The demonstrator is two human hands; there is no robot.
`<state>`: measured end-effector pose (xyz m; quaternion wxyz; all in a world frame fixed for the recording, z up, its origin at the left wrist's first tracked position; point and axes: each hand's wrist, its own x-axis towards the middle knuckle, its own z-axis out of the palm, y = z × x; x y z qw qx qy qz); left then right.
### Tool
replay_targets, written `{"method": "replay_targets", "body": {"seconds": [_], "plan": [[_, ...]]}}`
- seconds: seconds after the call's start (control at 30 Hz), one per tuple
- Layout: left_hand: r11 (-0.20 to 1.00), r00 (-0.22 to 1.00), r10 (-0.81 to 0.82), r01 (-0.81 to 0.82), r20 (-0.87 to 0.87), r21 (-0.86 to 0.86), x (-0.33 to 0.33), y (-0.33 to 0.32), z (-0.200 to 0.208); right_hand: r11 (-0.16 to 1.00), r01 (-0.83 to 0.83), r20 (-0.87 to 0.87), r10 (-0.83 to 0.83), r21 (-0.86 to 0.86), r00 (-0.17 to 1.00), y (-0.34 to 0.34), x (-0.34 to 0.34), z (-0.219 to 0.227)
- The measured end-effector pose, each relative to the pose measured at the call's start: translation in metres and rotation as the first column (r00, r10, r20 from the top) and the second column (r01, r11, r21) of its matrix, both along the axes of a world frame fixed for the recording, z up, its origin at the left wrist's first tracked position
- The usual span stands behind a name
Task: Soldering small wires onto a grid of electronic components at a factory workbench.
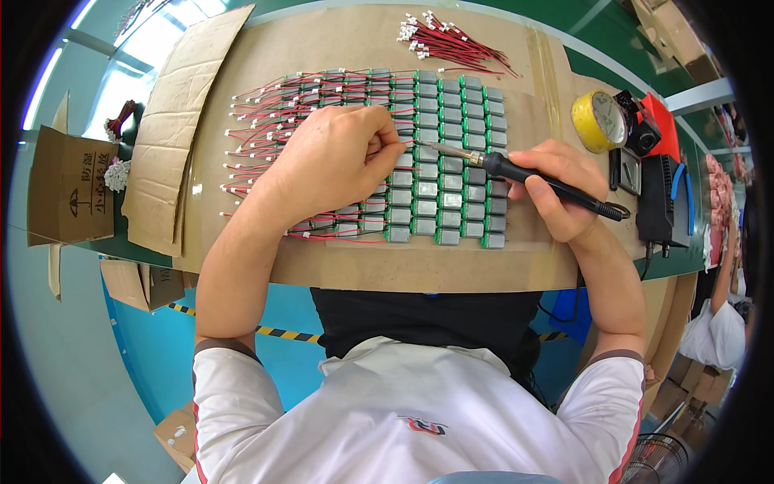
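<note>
My right hand (564, 181) grips the dark handle of a soldering iron (548, 184). The iron's metal tip points left, close to the fingertips of my left hand (343, 157). Thumb and fingers of that hand are pinched together on a thin red wire (409, 143), partly hidden behind them. Below both hands, small grey motors with green ends (449, 200) stand in close rows. Toward the left, many of them carry red and black wires with white connectors (256, 153). My left hand and forearm cover part of these rows.
A loose pile of red and black connector wires (451, 44) lies at the far side of the cardboard-covered table (403, 270). A flat cardboard piece (181, 129) rests at left. On the right are a yellow tape roll (598, 121), a black box (659, 202) and a blue-handled tool (688, 194).
</note>
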<state>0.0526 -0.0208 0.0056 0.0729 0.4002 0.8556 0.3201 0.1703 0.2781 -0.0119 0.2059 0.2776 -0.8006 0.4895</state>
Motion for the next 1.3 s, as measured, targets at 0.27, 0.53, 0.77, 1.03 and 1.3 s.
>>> {"method": "replay_targets", "body": {"seconds": [0.27,0.53,0.77,1.03,1.3], "plan": [[1.0,1.0,0.001,-0.001,0.007,0.004,0.0001,0.0014,0.0,1.0,0.004,0.001,-0.004,-0.007,1.0,0.0005,0.0002,-0.0002],[1.0,1.0,0.007,-0.007,0.017,0.002,0.0009,0.0012,0.0003,1.0,0.014,0.007,-0.014,-0.011,1.0,-0.0008,0.0005,0.0006],[1.0,1.0,0.003,-0.003,0.013,-0.001,0.0008,0.0014,0.0008,1.0,0.019,-0.011,-0.019,0.002,1.0,-0.0003,0.0004,0.0011],[1.0,1.0,0.0,0.0,0.002,-0.001,0.0004,0.0008,-0.0005,1.0,0.025,-0.007,-0.025,-0.008,1.0,-0.001,-0.0003,0.0008],[1.0,1.0,-0.012,0.012,-0.013,0.017,0.0005,0.0006,-0.0004,1.0,0.025,-0.008,-0.025,-0.013,1.0,-0.0004,0.0001,0.0002]]}}
